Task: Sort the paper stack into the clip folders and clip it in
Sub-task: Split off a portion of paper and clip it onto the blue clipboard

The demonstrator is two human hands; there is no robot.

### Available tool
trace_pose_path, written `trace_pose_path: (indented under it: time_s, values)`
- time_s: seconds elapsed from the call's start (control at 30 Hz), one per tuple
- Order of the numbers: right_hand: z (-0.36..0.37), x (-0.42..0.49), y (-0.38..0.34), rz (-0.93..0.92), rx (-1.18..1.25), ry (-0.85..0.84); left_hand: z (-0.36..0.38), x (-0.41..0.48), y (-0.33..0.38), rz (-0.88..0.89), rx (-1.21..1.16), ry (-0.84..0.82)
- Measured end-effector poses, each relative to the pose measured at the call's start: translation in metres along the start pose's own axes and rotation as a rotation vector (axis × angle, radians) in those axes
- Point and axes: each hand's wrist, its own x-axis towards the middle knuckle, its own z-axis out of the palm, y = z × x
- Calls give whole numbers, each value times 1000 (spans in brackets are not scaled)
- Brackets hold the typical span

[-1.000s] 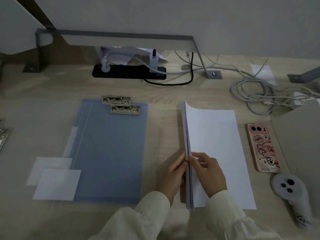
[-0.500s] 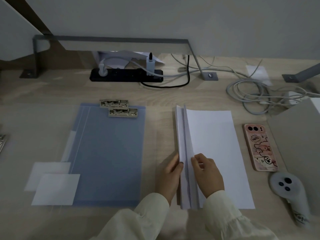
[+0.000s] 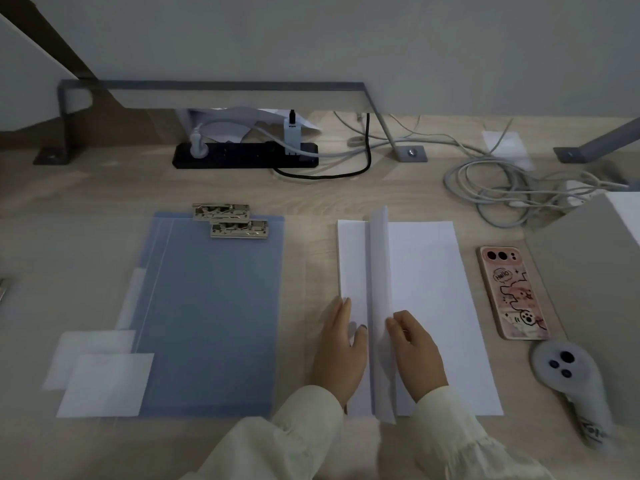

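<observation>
Two parts of paper stack point(image 3: 433, 289) wider apart than before; left hand point(image 3: 341, 355) flat, right hand point(image 3: 415, 355) pinching sheets point(image 3: 379, 271).

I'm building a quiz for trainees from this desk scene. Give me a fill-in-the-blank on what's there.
The paper stack lies to the ___ of the blue clip folders. The right hand grips lifted sheets of ___ while the left hand lies flat on the stack. The phone has a ___ case. The folders carry ___ metal clips.
Missing words: right; paper; pink; two.
</observation>
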Motion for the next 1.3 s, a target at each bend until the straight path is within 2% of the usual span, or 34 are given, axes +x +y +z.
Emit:
trace_pose_path:
  time_s: [0.1, 0.23, 0.4, 0.47, 0.57, 0.83, 1.13, 1.3]
  values:
    - [0, 1, 2, -8, 17, 0, 6, -5, -3, 18, 114, -37]
    - [1, 2, 5, -20, 3, -3, 10, -7, -5, 18, 149, -47]
    - [2, 3, 5, -17, -25, -6, 9, -11, 4, 70, -78, 50]
    - [1, 3, 4, -14, -44, -15, 7, -8, 7, 1, -188, 70]
    - [2, 1, 3, -6, -32, -55, 8, -2, 8, -105, -201, 7]
    - [2, -6, 7, -42, -5, -69, 8, 12, 12, -158, -19, -21]
    - [-22, -13, 17, -2, 124, -46, 8, 19, -3, -174, -17, 36]
    - [-22, -16, 19, 19, 76, -62, 16, 12, -6, -14, 205, 222]
